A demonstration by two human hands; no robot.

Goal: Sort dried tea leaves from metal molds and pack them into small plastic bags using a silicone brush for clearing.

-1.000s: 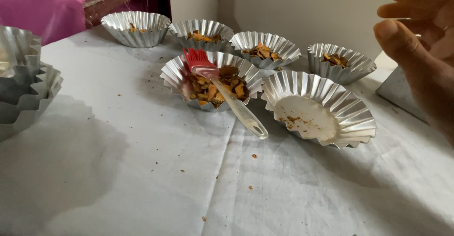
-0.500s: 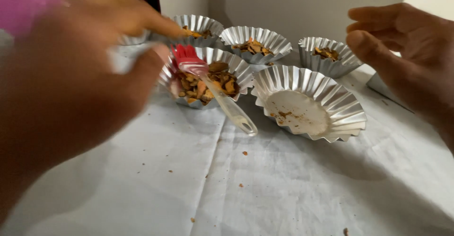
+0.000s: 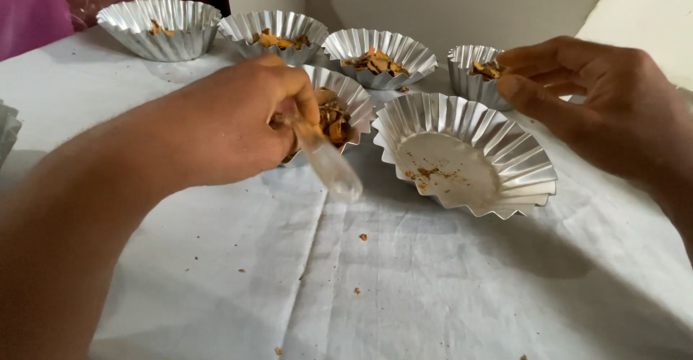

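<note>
At the centre of the frame the left hand (image 3: 238,125) is closed around the clear plastic handle of a brush (image 3: 328,163), over the fluted foil mould with filling (image 3: 339,111); the brush head is hidden behind the fingers. To the right, the right hand (image 3: 599,107) hovers loosely curled and holds nothing, above the rim of the large mould (image 3: 469,154), which holds only crumbs and a greasy film (so it looks unfilled); four moulds along the top (image 3: 379,57) already carry brown-orange pieces, the far-left one just a scrap. The moulds are thin, shiny, crimped metal; the white cloth (image 3: 433,280) is creased and crumb-speckled.
</note>
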